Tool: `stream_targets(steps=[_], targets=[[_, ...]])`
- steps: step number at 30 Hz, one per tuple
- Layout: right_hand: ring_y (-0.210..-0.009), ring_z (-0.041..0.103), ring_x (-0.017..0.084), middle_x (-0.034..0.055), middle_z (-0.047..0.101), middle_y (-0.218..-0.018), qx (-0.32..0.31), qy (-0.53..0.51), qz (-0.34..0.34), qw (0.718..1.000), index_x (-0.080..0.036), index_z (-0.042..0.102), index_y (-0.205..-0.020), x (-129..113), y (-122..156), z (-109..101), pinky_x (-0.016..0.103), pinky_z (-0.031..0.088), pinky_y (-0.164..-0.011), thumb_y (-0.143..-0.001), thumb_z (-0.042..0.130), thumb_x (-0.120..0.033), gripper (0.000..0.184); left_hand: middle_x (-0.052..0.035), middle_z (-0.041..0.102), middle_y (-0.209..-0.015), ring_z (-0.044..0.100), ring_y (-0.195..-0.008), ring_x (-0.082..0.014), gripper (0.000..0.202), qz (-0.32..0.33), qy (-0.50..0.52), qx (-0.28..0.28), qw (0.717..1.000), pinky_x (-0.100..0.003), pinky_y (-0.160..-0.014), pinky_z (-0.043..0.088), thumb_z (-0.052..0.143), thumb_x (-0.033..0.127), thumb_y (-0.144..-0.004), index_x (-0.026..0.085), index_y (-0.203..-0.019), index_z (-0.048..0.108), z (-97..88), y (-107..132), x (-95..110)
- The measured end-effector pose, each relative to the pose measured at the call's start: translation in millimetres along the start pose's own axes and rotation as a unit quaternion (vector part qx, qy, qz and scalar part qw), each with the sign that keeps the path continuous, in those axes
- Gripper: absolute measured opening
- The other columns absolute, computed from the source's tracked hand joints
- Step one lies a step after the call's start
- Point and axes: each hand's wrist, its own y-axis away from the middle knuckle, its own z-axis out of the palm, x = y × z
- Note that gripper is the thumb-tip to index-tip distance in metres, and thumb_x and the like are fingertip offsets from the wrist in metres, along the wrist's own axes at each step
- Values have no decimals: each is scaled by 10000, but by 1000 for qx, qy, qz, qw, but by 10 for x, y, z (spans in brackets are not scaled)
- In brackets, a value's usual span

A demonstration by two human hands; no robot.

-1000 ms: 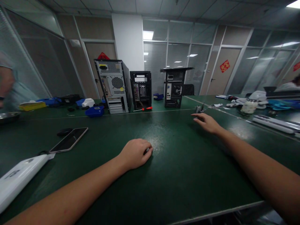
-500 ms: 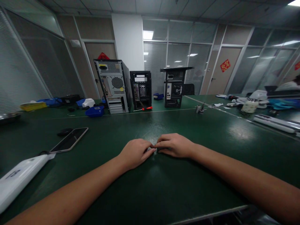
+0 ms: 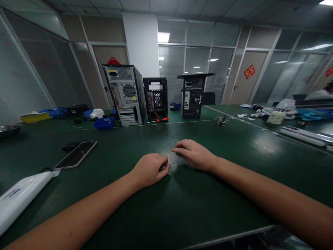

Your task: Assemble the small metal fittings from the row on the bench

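Head view, hands: two at work, near each other and apart, with a strip of green between them.
Left hand [image 3: 150, 171]: fingers curled in tight around one small piece [image 3: 163, 167], only its end peeping out; too little shows to name it.
Right hand [image 3: 194, 155]: thumb and fingertips pinched narrow on one slim bit [image 3: 176, 155], a glint at its tip, the rest hidden by the fingers.
Computer cases [image 3: 129, 91]: three, all upright in a row beyond the hands, backs facing us; the left one tallest, the right one with a panel [image 3: 195, 75] jutting out on top.
Screwdriver [image 3: 163, 119]: one, red-handled, lying right at the foot of the middle case.
Metal parts [image 3: 221, 120]: a small cluster, two at least, standing beyond the right hand.
Blue trays [image 3: 104, 123]: two by the cases, one front left, one between the middle and right cases.
Phone [image 3: 76, 155]: just one, lying flat to the left, a dark rounded object [image 3: 70, 146] right beside it.
Tabletop [image 3: 156, 215]: green, with wide room from the hands back to the cases and forward to the pale near edge [image 3: 234, 237], which slants up to the right.
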Motion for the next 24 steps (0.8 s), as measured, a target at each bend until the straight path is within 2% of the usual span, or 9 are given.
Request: stream_targets(steps=[3, 6, 9, 13, 15, 18, 24], targets=[[-1129, 576, 266, 151, 626, -1233, 48, -26, 72, 996, -176, 572, -1309, 52, 20, -71, 455, 493, -948, -998, 488, -190, 323, -26, 651, -768, 598, -697, -184, 180, 3, -1, 10, 1000, -287, -632, 413, 574, 312, -974, 183, -868, 640, -11, 31, -4], [-1121, 564, 275, 142, 634, -1202, 66, -53, 99, 992, -194, 544, -1311, -6, -24, -147, 483, 457, -972, -1000, 483, -210, 318, -23, 674, -783, 612, -717, -184, 184, 19, 9, 16, 1000, -293, -648, 423, 587, 321, -980, 185, -883, 663, -22, 49, -32], [-1070, 548, 276, 145, 633, -1146, 17, -55, 73, 996, -176, 542, -1292, -140, -100, -171, 486, 417, -965, -988, 466, -208, 315, -22, 684, -796, 618, -730, -185, 191, 25, 11, 20, 999, -298, -657, 427, 595, 325, -985, 184, -887, 679, -9, 36, -59], [-1004, 536, 256, 115, 636, -1074, -65, -37, 4, 997, -168, 584, -1191, -267, -161, -82, 450, 372, -969, -948, 571, -308, 281, -31, 691, -822, 626, -758, -195, 204, 34, 1, 23, 999, -307, -671, 432, 588, 327, -994, 181, -891, 687, 40, -2, -82], [-950, 531, 234, 92, 639, -1007, -74, -14, -14, 997, -177, 607, -1108, -278, -166, -14, 416, 366, -943, -964, 570, -345, 224, -34, 693, -827, 630, -768, -198, 214, 44, -2, 19, 999, -309, -676, 431, 579, 330, -1002, 180, -900, 691, 57, -18, -84], [-902, 517, 215, 69, 648, -939, -65, 22, -25, 997, -192, 624, -1025, -255, -154, 53, 387, 352, -905, -998, 530, -320, 162, -30, 691, -822, 628, -762, -194, 248, 65, 1, 12, 998, -310, -683, 431, 543, 341, -1027, 182, -919, 701, 67, -33, -79], [-884, 511, 218, 67, 665, -926, -67, 31, -53, 996, -205, 643, -1039, -236, -117, 19, 393, 342, -889, -971, 551, -308, 155, -25, 675, -779, 601, -719, -182, 275, 95, -11, 25, 995, -309, -671, 419, 531, 321, -1034, 178, -872, 700, 100, -47, -78]])
